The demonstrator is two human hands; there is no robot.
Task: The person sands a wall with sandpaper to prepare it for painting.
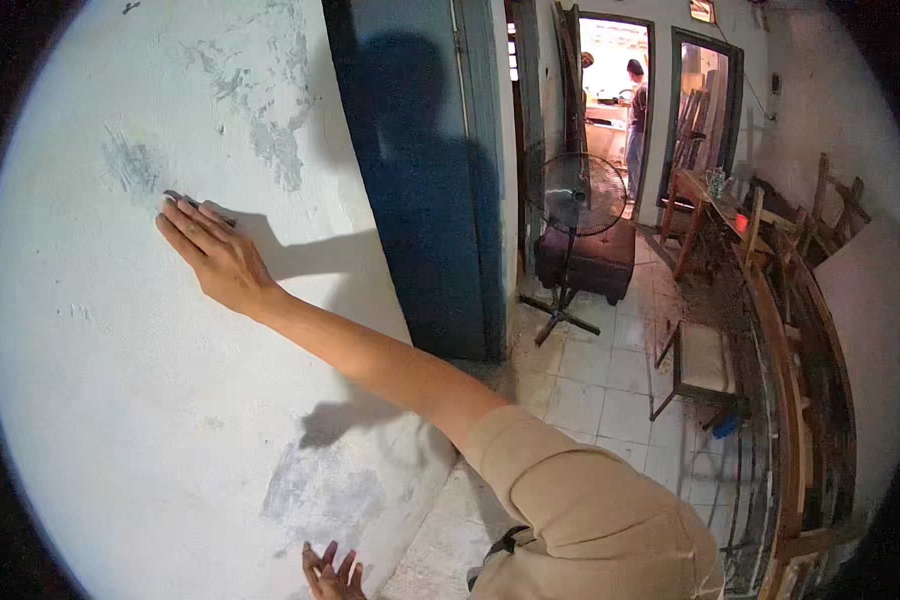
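Note:
My right hand [214, 255] presses flat against a white plastered wall [120, 360], arm stretched out to the upper left. Under its fingers is a thin, dark-edged flat piece [229, 220], mostly hidden; its kind cannot be told. The fingertips lie just below a grey rough patch [131, 165]. Another peeled grey area [277, 150] is above and to the right of the hand. Low in the view, my left hand [334, 574] has its fingers spread near a lower grey patch [322, 487], with nothing seen in it; its palm is partly cut off by the frame.
A dark blue door [420, 225] adjoins the wall's edge. Beyond are a standing fan [581, 195], a dark red ottoman [607, 259], a metal-framed stool [705, 360] and long wooden pieces [787, 375] on the right. Two people, one partly hidden, are past the far doorway [651, 112].

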